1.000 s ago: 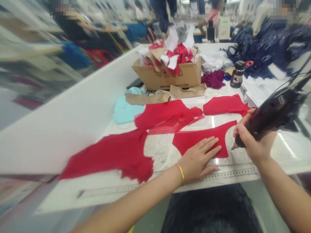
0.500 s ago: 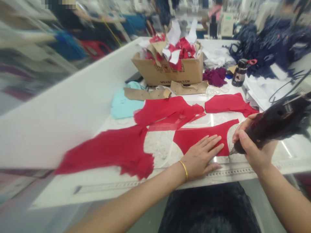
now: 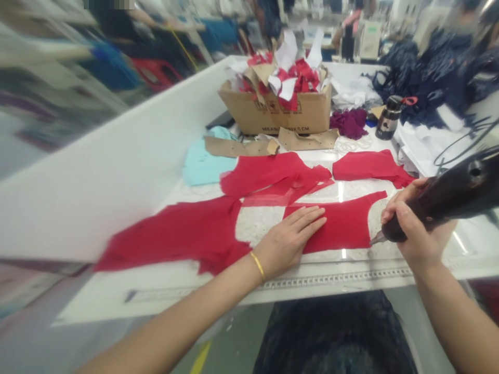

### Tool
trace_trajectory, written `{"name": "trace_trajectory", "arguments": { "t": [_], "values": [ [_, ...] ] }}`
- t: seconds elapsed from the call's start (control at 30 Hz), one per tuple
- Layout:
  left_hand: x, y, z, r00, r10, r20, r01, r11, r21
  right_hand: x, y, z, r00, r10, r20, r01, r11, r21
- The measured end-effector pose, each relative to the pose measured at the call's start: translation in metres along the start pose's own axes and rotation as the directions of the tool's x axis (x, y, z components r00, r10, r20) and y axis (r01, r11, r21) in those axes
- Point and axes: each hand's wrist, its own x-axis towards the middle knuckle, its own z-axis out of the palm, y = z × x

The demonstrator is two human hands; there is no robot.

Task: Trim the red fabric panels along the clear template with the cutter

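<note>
My left hand [image 3: 290, 238], with a yellow bangle at the wrist, lies flat with fingers stretched out on the left part of a red fabric piece [image 3: 346, 221]. My right hand [image 3: 419, 239] is wrapped round a black handheld power tool [image 3: 448, 192]. Its pointed metal tip [image 3: 378, 238] is at the lower right corner of that piece; whether it touches the cloth I cannot tell. More red pieces lie around: a large one [image 3: 175, 234] to the left, a crumpled one [image 3: 273, 174] behind, and another [image 3: 368, 166] at the back right.
A cardboard box [image 3: 280, 117] of red and white scraps stands at the back, with brown paper strips [image 3: 237, 146] and light blue fabric [image 3: 206, 163] before it. A dark flask [image 3: 389, 118] and navy cloth [image 3: 429, 78] are back right. A measuring tape [image 3: 331, 279] runs along the front edge.
My left hand has slid left across the red piece, uncovering its middle. My right hand and the tool have shifted slightly right in view, and the metal tip now shows more clearly.
</note>
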Motion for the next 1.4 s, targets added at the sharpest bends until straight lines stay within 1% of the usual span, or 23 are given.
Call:
{"name": "trace_trajectory", "arguments": {
  "t": [0.07,0.17,0.4,0.47,0.57,0.63,0.67,0.8,0.93,1.03,1.17,1.27,1.4],
  "values": [
    [-0.010,-0.005,0.000,0.999,-0.008,-0.033,0.008,1.000,0.014,0.000,0.000,0.006,1.000,0.009,0.016,-0.009,1.000,-0.009],
    [-0.017,-0.007,0.004,0.997,-0.006,-0.072,0.006,1.000,0.004,-0.004,0.002,0.020,0.999,0.001,0.054,0.001,0.999,-0.034],
    [-0.018,-0.005,0.012,0.988,0.011,-0.154,-0.012,1.000,-0.007,-0.019,0.010,0.068,0.994,-0.032,0.103,0.033,0.999,-0.006],
    [-0.019,-0.005,0.014,0.984,0.023,-0.179,-0.024,1.000,-0.007,-0.021,0.012,0.079,0.991,-0.059,0.119,0.059,0.998,0.002],
    [-0.020,-0.005,0.016,0.983,0.012,-0.184,-0.018,0.999,-0.032,-0.023,0.013,0.089,0.978,-0.090,0.190,0.088,0.996,0.017],
    [-0.021,-0.004,0.017,0.982,0.006,-0.188,-0.015,0.999,-0.047,-0.024,0.012,0.093,0.966,-0.094,0.243,0.091,0.996,0.025],
    [-0.021,-0.004,0.017,0.980,0.008,-0.200,-0.018,0.999,-0.049,-0.025,0.011,0.095,0.963,-0.095,0.250,0.092,0.995,0.027],
    [-0.021,-0.003,0.016,0.973,-0.004,-0.231,-0.003,1.000,-0.031,-0.028,0.009,0.102,0.978,-0.084,0.192,0.082,0.996,0.018],
    [-0.020,0.000,0.013,0.968,-0.017,-0.249,0.008,0.999,-0.038,-0.032,0.011,0.106,0.977,-0.069,0.203,0.066,0.998,0.020],
    [-0.017,0.002,0.011,0.963,-0.020,-0.270,0.006,0.999,-0.054,-0.034,0.013,0.108,0.985,-0.050,0.163,0.051,0.999,0.001],
    [-0.016,0.002,0.011,0.970,-0.030,-0.241,0.012,0.997,-0.077,-0.033,0.014,0.111,0.980,-0.069,0.187,0.066,0.998,0.022],
    [-0.018,0.002,0.012,0.977,-0.049,-0.207,0.034,0.997,-0.072,-0.032,0.012,0.108,0.978,-0.070,0.198,0.069,0.998,0.013],
    [-0.022,0.001,0.014,0.971,-0.064,-0.229,0.061,0.998,-0.020,-0.027,0.010,0.091,0.984,-0.025,0.175,0.036,0.998,-0.060]
  ]
}}
